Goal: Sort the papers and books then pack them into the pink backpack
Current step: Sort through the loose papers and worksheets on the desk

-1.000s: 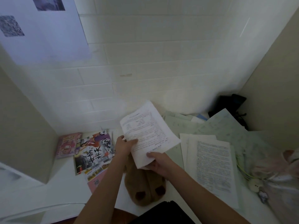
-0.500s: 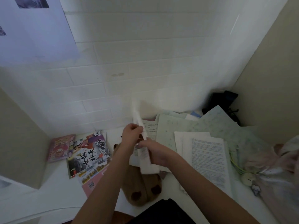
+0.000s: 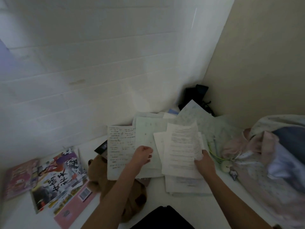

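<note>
My right hand (image 3: 203, 163) grips a printed sheet (image 3: 181, 146) by its lower right corner, holding it over the paper pile (image 3: 186, 184) on the white desk (image 3: 165, 192). My left hand (image 3: 142, 154) hovers with curled fingers over a handwritten sheet (image 3: 120, 146); whether it holds that sheet is unclear. More loose papers (image 3: 198, 116) fan out toward the back corner. Picture books (image 3: 56, 177) and a pink book (image 3: 18, 177) lie at the left. The pink backpack (image 3: 267, 162) sits at the right, its mouth open.
A brown plush toy (image 3: 99, 172) lies under my left forearm. A black object (image 3: 196, 95) stands in the back corner. A small charm (image 3: 226, 165) hangs off the backpack. White brick wall behind, beige panel at right.
The sheet both hands held in the middle has swung right; now only my right hand grips it over the pile. My left hand let go and moved over the handwritten sheet.
</note>
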Motion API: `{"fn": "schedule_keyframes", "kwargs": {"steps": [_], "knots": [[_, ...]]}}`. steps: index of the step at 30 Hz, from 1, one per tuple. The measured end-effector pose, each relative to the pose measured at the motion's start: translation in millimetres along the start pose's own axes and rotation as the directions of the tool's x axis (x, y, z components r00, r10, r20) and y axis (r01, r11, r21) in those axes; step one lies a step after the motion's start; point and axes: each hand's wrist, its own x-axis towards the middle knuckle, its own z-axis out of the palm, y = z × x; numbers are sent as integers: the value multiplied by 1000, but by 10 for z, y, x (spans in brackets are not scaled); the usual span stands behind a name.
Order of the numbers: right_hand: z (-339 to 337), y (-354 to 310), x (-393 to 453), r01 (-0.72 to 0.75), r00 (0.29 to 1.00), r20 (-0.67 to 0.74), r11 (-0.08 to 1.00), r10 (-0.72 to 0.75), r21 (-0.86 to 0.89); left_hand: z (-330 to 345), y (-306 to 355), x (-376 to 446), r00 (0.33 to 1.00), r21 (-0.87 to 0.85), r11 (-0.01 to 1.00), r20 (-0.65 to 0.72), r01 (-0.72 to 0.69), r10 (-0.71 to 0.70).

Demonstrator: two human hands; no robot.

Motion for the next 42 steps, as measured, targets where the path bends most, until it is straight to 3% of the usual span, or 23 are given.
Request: {"fn": "schedule_keyframes", "kwargs": {"steps": [2,4,6,9,11,13,15,18,21,22,24,26,29,32,36,39,42], "knots": [[18,158,-4,-4,1000,-2,1000,4,-23,99,-90,54,1000,107,994,22,8,-11],[57,215,-9,-42,999,4,998,42,-40,97,-150,114,994,322,944,-51,-72,93],[93,177,23,-106,994,-21,981,104,-163,5,-153,159,974,448,888,-139,-101,181],[118,45,71,-77,996,-82,902,47,-425,-118,-114,216,980,449,892,-151,-49,130],[130,26,133,16,998,-44,897,-40,-442,-116,-112,242,989,431,902,-127,-11,72],[126,38,211,52,997,67,904,-25,-425,-57,-112,264,990,412,911,-132,18,40],[119,77,259,-25,992,107,954,60,-298,40,-93,278,986,415,910,-155,13,57],[81,200,320,-168,986,-29,984,166,-60,224,-74,283,976,488,870,-149,-69,161],[1,287,375,-267,961,-75,964,267,16,453,-147,258,992,504,862,-72,-53,103],[-25,298,401,-276,959,-40,958,279,73,520,-169,257,995,475,879,-68,-33,74],[-69,291,423,-277,956,172,926,238,258,608,-182,270,997,358,933,-82,19,11],[-92,278,390,-339,894,421,849,155,406,622,-144,291,992,203,974,-87,102,-86],[-35,284,329,-389,793,606,816,59,428,515,-118,288,977,-22,977,45,210,-209],[34,253,240,-327,788,616,838,-13,437,405,-127,147,961,-22,978,194,207,-199],[-149,214,192,-165,868,471,804,-157,572,301,-12,4,977,-15,999,210,-38,40],[-416,115,92,3,854,391,754,-343,657,296,199,-164,943,8,974,253,-227,218],[-573,53,-34,92,850,337,744,-405,662,344,312,-325,914,66,941,270,-333,304]]}}
